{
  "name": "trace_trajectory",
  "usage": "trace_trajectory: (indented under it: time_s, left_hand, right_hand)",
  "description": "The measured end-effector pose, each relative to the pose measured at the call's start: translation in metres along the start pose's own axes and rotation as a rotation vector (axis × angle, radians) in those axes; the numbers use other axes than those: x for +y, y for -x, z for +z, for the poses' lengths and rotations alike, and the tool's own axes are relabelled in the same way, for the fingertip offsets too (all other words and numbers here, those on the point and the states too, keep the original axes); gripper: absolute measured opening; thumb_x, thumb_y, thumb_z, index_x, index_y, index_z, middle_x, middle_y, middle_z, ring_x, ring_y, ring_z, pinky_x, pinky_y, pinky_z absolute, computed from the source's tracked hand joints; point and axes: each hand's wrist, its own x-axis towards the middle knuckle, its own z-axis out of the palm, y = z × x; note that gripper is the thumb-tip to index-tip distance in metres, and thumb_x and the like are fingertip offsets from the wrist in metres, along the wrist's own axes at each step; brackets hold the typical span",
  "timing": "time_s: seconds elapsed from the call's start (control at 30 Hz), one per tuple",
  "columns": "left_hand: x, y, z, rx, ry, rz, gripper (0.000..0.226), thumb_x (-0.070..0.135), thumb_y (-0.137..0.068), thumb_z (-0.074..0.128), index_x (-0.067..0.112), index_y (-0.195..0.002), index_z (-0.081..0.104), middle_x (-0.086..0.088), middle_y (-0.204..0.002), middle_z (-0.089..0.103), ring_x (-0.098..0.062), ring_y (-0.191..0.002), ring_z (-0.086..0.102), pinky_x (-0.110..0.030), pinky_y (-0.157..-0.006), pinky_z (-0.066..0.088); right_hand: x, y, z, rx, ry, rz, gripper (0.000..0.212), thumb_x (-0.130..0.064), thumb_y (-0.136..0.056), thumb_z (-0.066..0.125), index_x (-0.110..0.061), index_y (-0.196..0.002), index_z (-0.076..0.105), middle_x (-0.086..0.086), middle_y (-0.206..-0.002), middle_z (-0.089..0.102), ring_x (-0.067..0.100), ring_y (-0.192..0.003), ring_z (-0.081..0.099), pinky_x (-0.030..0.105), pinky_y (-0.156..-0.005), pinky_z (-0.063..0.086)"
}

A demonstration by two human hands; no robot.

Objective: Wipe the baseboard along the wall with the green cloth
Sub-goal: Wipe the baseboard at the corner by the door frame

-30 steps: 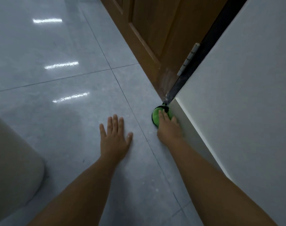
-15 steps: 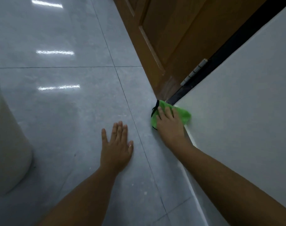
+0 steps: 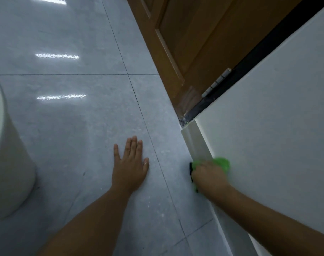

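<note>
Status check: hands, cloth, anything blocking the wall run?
Right hand pressing crumpled green cloth onto white baseboard. Left hand flat on grey tiled floor. Run looks clear.

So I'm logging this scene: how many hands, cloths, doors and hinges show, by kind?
Bare hands: 2, left hand and right hand
Green cloth: 1
Brown wooden door: 1
Pale metal hinge: 1
Total: 5

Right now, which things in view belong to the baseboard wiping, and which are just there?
In the job:
- green cloth, pressed against the baseboard
- baseboard
- right hand, on the cloth
- left hand, flat on the floor

Just there:
- wooden door
- door hinge
- pale round container, at left
</note>
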Motion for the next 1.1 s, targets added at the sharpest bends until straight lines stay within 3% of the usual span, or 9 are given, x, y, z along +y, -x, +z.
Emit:
trace_trajectory:
  time_s: [0.1,0.2,0.4,0.5,0.6,0.67,0.8,0.93,1.1]
  left_hand:
    - [0.000,0.000,0.003,0.017,0.005,0.003,0.069,0.046,-0.091,0.016,0.010,-0.150,0.019,-0.010,-0.159,0.016,-0.024,-0.148,0.012,-0.058,-0.117,0.001]
    - [-0.002,0.000,0.009,0.019,-0.023,-0.001,0.069,0.048,-0.092,0.014,0.013,-0.151,0.011,-0.008,-0.161,0.009,-0.022,-0.148,0.003,-0.056,-0.118,-0.003]
    - [-0.003,-0.001,0.008,0.017,-0.016,0.003,0.070,0.048,-0.091,0.016,0.012,-0.151,0.016,-0.009,-0.160,0.014,-0.023,-0.148,0.009,-0.056,-0.117,-0.003]
    - [-0.001,-0.001,0.004,0.017,-0.016,-0.002,0.070,0.047,-0.090,0.016,0.011,-0.150,0.021,-0.009,-0.159,0.018,-0.023,-0.148,0.014,-0.056,-0.116,-0.002]
    - [-0.001,0.000,0.002,0.010,-0.015,-0.005,0.070,0.047,-0.089,0.018,0.010,-0.149,0.025,-0.010,-0.158,0.022,-0.024,-0.147,0.018,-0.057,-0.116,0.003]
    - [0.000,-0.001,0.002,0.016,-0.012,-0.009,0.069,0.046,-0.089,0.021,0.009,-0.148,0.028,-0.011,-0.157,0.025,-0.025,-0.146,0.022,-0.058,-0.116,0.007]
    - [0.000,-0.001,0.006,0.019,-0.022,-0.015,0.069,0.047,-0.090,0.020,0.011,-0.149,0.023,-0.010,-0.158,0.021,-0.023,-0.147,0.016,-0.057,-0.117,0.002]
    - [0.000,-0.002,0.009,0.036,-0.029,-0.018,0.069,0.047,-0.091,0.020,0.012,-0.150,0.022,-0.009,-0.159,0.020,-0.023,-0.147,0.015,-0.057,-0.117,0.003]
    - [-0.001,-0.003,0.011,0.045,-0.024,-0.018,0.069,0.048,-0.091,0.021,0.013,-0.150,0.022,-0.009,-0.159,0.019,-0.022,-0.148,0.014,-0.056,-0.117,0.001]
  right_hand:
    - [0.013,-0.072,-0.036,0.159,0.111,0.011,0.028,-0.021,-0.076,0.075,-0.004,-0.097,0.074,0.022,-0.116,0.066,0.037,-0.112,0.058,0.043,-0.103,0.040]
    - [0.021,-0.133,-0.038,-0.025,0.225,0.019,0.042,-0.020,-0.103,0.033,-0.005,-0.141,0.042,0.019,-0.157,0.022,0.035,-0.144,0.015,0.046,-0.120,0.003]
    - [0.000,-0.096,0.016,-0.003,0.107,0.011,0.036,-0.014,-0.096,0.044,-0.003,-0.129,0.047,0.024,-0.148,0.036,0.033,-0.143,0.020,0.043,-0.121,0.007]
    - [-0.002,-0.040,0.039,-0.101,0.079,-0.045,0.034,-0.007,-0.090,0.048,-0.004,-0.124,0.053,0.024,-0.135,0.050,0.035,-0.131,0.039,0.042,-0.117,0.018]
    - [0.000,-0.014,0.031,-0.159,0.052,-0.121,0.033,-0.005,-0.084,0.051,-0.007,-0.117,0.056,0.014,-0.112,0.065,0.031,-0.104,0.058,0.038,-0.091,0.039]
    - [0.005,-0.024,0.014,-0.044,0.034,-0.169,0.030,-0.007,-0.086,0.049,-0.010,-0.116,0.054,0.013,-0.108,0.065,0.032,-0.099,0.059,0.037,-0.082,0.042]
    - [0.015,-0.086,-0.017,0.234,0.156,-0.013,0.031,-0.017,-0.093,0.042,-0.010,-0.123,0.048,0.014,-0.118,0.062,0.031,-0.110,0.054,0.042,-0.093,0.038]
    - [0.009,-0.138,-0.020,0.151,0.324,0.204,0.040,-0.019,-0.100,0.033,-0.004,-0.135,0.045,0.020,-0.140,0.045,0.036,-0.131,0.035,0.051,-0.115,0.020]
    - [-0.018,-0.152,0.006,0.103,0.387,0.284,0.040,-0.015,-0.097,0.037,0.001,-0.133,0.044,0.019,-0.130,0.050,0.037,-0.122,0.043,0.050,-0.110,0.031]
